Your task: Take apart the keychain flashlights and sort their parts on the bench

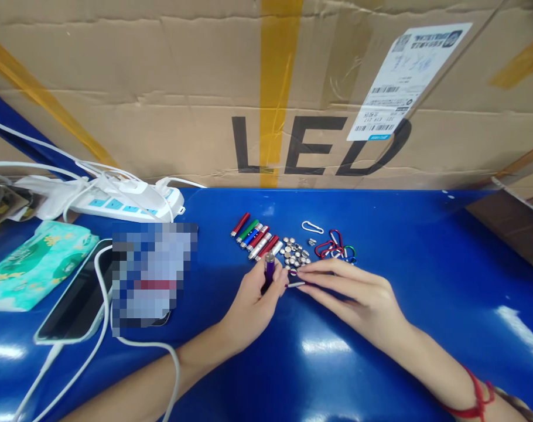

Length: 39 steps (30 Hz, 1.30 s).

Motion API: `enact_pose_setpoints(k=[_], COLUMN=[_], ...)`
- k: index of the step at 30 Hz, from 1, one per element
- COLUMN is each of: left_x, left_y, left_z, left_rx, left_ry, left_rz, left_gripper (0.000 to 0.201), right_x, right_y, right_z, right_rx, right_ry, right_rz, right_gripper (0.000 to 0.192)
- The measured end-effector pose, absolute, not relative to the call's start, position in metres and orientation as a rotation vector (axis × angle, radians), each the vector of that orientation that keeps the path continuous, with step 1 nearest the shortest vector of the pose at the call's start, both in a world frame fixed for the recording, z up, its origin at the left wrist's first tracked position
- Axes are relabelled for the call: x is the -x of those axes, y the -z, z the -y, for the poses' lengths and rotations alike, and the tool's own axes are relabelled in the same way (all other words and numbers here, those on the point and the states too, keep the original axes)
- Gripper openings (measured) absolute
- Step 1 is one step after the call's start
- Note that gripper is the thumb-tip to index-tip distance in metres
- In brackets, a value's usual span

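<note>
A small purple flashlight (269,266) stands nearly upright in the left hand (254,305), its long axis running up and away from the counter (381,246), open silver end pointing upward toward the cardboard box (161,99) behind. The left hand's grip is clenched around the flashlight's lower body, thumb and fingers wrapped on it. Just beside it, the right hand (358,293) lies low over the counter with fingers stretched toward the left; its fingertips pinch a thin silver piece (296,284) that lies roughly level, pointing at the flashlight's base. A red string bracelet (475,401) circles the right wrist.

Just beyond the hands lies a row of small flashlights (255,236) in red, green, blue and silver, side by side, all slanted the same way. Next to them sits a loose heap of button batteries (295,252), then a bunch of coloured clips (334,246) and one white clip (313,227) apart from the rest.

Farther left, a phone (73,305) lies flat with a white cable (103,334) over it, near a green tissue pack (33,264) and a white power strip (130,202). The box bears the letters LED and a shipping label (402,82).
</note>
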State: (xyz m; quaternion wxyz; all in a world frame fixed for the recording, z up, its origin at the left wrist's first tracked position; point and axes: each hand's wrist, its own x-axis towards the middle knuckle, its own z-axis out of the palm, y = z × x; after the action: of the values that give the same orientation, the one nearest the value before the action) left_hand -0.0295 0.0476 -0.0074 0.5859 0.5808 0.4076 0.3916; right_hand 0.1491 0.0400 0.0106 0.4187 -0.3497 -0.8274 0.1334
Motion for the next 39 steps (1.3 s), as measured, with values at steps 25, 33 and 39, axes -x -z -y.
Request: enact_pose_setpoints(k=[25,33,39], left_x=[0.0297,0.0354,0.0335], left_y=[0.0083,0.0054,0.0018], left_z=[-0.0457,-0.0409,-0.0405], left_rx=[-1.710,-1.579,-1.849], left_ry=[-0.800,-0.773,-0.673], left_rz=[-1.001,-0.914,-0.906], left_gripper=[0.025,0.028,0.021], right_x=[-0.1430,-0.1498,-0.1465], right_y=[-0.0042,-0.0086,-0.0086], right_z=[-0.0338,-0.0382,-0.0330], right_rx=[1.028,1.051,0.980], right_ry=[-0.343,-0.130,-0.043], right_rz=[2.315,2.064,2.040], right_gripper=[0.024,0.012,0.018])
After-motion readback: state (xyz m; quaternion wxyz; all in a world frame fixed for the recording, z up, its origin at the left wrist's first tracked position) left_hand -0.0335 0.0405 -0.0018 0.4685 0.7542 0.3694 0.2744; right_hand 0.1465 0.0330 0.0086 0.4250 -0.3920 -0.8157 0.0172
